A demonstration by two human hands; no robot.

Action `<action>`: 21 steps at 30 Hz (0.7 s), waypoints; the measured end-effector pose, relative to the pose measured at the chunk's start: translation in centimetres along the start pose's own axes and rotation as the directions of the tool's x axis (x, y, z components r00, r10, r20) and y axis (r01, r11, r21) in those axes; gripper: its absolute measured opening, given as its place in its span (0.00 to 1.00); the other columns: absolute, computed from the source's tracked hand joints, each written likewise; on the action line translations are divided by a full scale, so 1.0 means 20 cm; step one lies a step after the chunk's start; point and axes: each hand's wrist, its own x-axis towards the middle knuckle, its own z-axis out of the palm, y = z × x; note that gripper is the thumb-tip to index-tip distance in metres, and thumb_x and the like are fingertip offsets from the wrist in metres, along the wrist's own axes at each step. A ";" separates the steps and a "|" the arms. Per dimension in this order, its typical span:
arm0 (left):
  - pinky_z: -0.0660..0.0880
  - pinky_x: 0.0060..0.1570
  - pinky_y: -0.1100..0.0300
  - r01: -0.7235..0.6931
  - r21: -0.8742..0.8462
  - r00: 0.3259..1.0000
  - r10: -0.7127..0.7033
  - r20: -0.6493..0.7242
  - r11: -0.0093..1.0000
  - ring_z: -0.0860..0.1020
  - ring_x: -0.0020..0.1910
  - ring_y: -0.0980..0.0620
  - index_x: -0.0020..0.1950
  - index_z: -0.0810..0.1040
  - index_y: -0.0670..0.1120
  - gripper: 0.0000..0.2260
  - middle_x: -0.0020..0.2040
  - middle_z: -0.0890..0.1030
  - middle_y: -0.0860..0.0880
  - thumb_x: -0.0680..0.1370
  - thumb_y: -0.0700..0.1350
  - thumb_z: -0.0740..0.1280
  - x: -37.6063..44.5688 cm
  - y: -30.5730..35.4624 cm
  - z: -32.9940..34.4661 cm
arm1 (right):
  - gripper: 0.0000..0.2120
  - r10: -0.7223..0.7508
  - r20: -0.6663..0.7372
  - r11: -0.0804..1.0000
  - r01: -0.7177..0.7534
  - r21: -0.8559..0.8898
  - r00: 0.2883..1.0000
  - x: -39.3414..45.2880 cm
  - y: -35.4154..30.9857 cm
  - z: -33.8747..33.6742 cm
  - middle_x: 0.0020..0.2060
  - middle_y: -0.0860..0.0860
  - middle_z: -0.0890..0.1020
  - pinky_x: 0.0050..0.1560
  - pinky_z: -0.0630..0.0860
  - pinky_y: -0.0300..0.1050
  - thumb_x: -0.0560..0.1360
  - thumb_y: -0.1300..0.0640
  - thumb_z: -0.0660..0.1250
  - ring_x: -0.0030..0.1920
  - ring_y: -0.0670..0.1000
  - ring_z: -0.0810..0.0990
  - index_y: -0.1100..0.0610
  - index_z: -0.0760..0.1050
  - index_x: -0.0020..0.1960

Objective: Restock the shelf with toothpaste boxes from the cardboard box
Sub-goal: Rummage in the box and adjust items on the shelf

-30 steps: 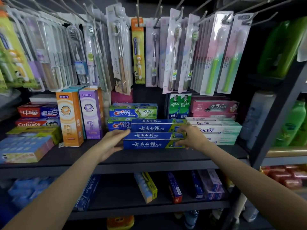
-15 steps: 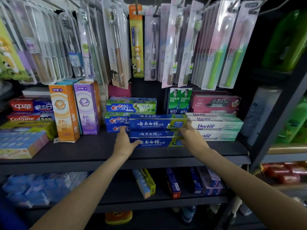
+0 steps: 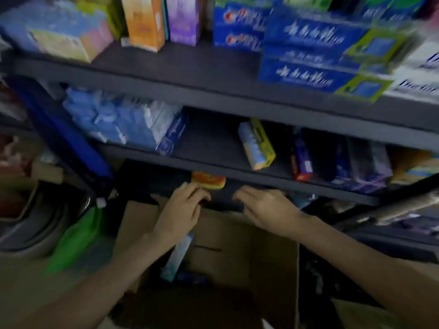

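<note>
Frame is motion-blurred, so fine detail is soft. Both bare hands hang over the open brown cardboard box (image 3: 249, 252) on the floor, below the dark grey metal shelf unit (image 3: 213, 96). Left hand (image 3: 183, 210) has fingers loosely bent and relaxed, holding nothing, fingertips near the box's far rim. Right hand (image 3: 266, 206) has fingers stretched forward, slightly spread, also holding nothing. The two hands are apart with a gap between them, both above the far part of the box.

Inside the box, a pale blue long toothpaste box (image 3: 178, 257) leans tilted along the left inner wall, just below the left wrist, not touched by either hand. A darker blue item (image 3: 190, 279) lies at its lower end; too blurred to tell what it is.

The stack of dark blue toothpaste boxes with green ends (image 3: 316, 55) sits on the upper shelf board, right of centre, well apart from both hands. Left of the stack: blue-and-red toothpaste boxes (image 3: 237, 27), an upright purple carton (image 3: 183, 20), an upright orange carton (image 3: 145, 22), and a pastel blue-pink flat box (image 3: 57, 36). White boxes (image 3: 420, 74) are just right of the stack.

Middle shelf holds light blue packs (image 3: 118, 119) on the left, a tilted blue-yellow box (image 3: 257, 143), and a red-blue box (image 3: 301, 160). A small orange-yellow pack (image 3: 209, 180) shows beneath that shelf, just above the left fingertips. A green bag (image 3: 76, 238) lies on the floor left of the cardboard box.
</note>
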 end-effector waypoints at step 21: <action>0.61 0.69 0.50 0.431 0.239 0.233 -0.364 0.902 0.870 0.65 0.70 0.45 0.69 0.67 0.46 0.20 0.70 0.67 0.45 0.77 0.36 0.60 -1.01 -0.98 1.50 | 0.42 0.122 0.847 0.958 -0.283 0.035 0.517 -0.09 -0.37 2.72 0.73 0.59 0.59 0.68 0.61 0.57 0.70 0.49 0.71 0.72 0.62 0.57 0.58 0.52 0.76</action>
